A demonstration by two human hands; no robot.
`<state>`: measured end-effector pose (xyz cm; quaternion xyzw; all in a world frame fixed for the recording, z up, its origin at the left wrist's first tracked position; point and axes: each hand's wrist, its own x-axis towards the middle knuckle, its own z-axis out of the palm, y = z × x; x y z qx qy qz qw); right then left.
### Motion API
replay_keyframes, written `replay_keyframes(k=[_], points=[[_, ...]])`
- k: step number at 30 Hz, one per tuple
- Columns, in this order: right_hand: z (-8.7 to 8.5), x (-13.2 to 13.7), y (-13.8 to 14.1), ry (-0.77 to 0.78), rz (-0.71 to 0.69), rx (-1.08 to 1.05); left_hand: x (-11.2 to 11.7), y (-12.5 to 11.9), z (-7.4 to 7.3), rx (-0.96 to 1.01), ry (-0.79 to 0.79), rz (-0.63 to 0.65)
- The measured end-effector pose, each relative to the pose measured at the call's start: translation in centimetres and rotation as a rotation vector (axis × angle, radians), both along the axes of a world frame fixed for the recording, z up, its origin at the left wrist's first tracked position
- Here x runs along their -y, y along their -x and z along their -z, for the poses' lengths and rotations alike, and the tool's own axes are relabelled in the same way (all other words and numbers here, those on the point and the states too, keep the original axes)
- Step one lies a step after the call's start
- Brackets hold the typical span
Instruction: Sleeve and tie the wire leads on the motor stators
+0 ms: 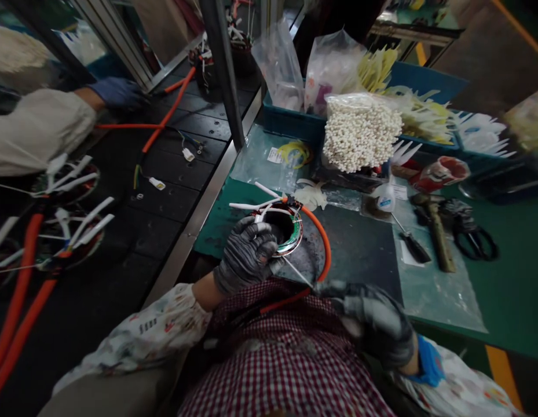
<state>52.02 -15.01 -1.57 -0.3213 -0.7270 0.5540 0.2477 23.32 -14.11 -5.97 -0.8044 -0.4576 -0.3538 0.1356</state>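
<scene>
While the left hand (pixel 246 255) clasped the near left side of the wound ring (pixel 295 238) at the near edge of the green table (pixel 512 289), fingers curled over its rim, the right hand (pixel 373 315), badly blurred, appeared to pinch the end of a white cord (pixel 297 272) drawn taut from it. The orange cable (pixel 326 246) was already joined at the far side; the cord remained uncut and white sleeves (pixel 251 206) stuck out loose, suggesting unfinished work. Behind, a blue bin (pixel 290 121) held plastic bags (pixel 280 66), another bin (pixel 425 81) yellow strips (pixel 429 123); a bag bulged with white beads (pixel 362 136).
</scene>
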Motion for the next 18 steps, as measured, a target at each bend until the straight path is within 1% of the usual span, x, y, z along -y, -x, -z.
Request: replay_keyframes(k=[1, 3, 5, 6, 7, 9, 12, 14, 15, 18], points=[[0.1, 0.0, 0.3, -0.035, -0.014, 0.007, 0.0, 0.2, 0.1, -0.009, 0.021, 0.009], [0.7, -0.5, 1.7, -0.185, 0.005, 0.016, 0.0, 0.6, 0.3, -0.01, 0.061, 0.047], [1.5, -1.9, 3.6, -0.354, 0.09, 0.052, 0.0, 0.9, 0.4, 0.001, 0.083, 0.086], [1.9, -2.7, 4.5, -0.406, 0.138, 0.071, -0.1, 1.1, 0.4, 0.012, 0.083, 0.097], [2.2, -3.7, 5.3, -0.435, 0.177, 0.093, -0.2, 1.1, 0.4, 0.026, 0.081, 0.105], [2.4, -5.5, 6.6, -0.452, 0.212, 0.155, -0.3, 1.2, 0.5, 0.05, 0.081, 0.114], [2.0, -7.2, 7.9, -0.499, 0.187, 0.244, -0.5, 1.1, 0.5, 0.056, 0.077, 0.1], [1.6, -7.8, 8.6, -0.482, 0.13, 0.203, -0.6, 1.0, 0.4, 0.038, 0.065, 0.093], [1.4, -8.0, 8.8, -0.434, 0.118, 0.15, -0.6, 1.0, 0.4, 0.031, 0.055, 0.093], [0.7, -8.6, 8.9, -0.17, 0.103, -0.048, -0.7, 0.9, 0.3, 0.018, 0.03, 0.095]])
